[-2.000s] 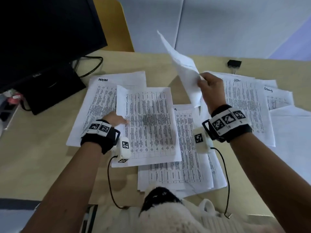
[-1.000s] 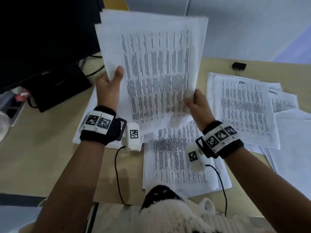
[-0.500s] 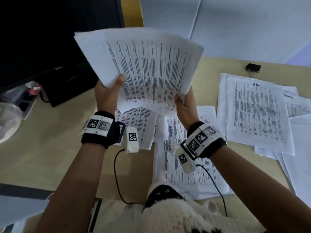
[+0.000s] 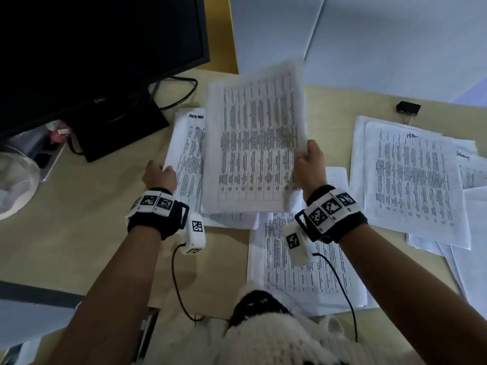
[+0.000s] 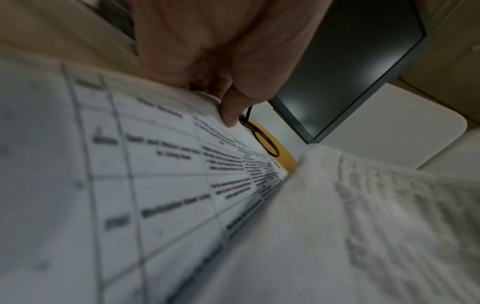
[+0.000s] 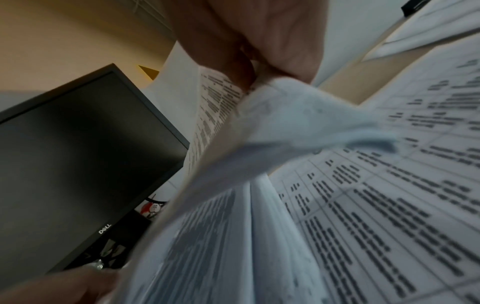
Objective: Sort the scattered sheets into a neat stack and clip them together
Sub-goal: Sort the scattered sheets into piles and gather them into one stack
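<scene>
Gathering goes on: the bundle of sheets (image 4: 254, 143) that both hands held high half a second ago has come down and now hangs low over the worktop (image 4: 66, 233), pinched at its right edge by the right hand (image 4: 308, 164) alone. The left hand (image 4: 159, 175) has let go of it and now curls its grip round the left edge of the sheet on the worktop (image 4: 184, 154) just beneath. I judge that sheet joins the bundle next. More loose sheets (image 4: 411, 180) lie well apart to the right, others near the body. The binder clip (image 4: 408, 108) waits untouched beyond them. Leftward, the monitor base (image 4: 116, 127) sits near the pinched sheet's edge; bare worktop lies open to the left of the hands.
</scene>
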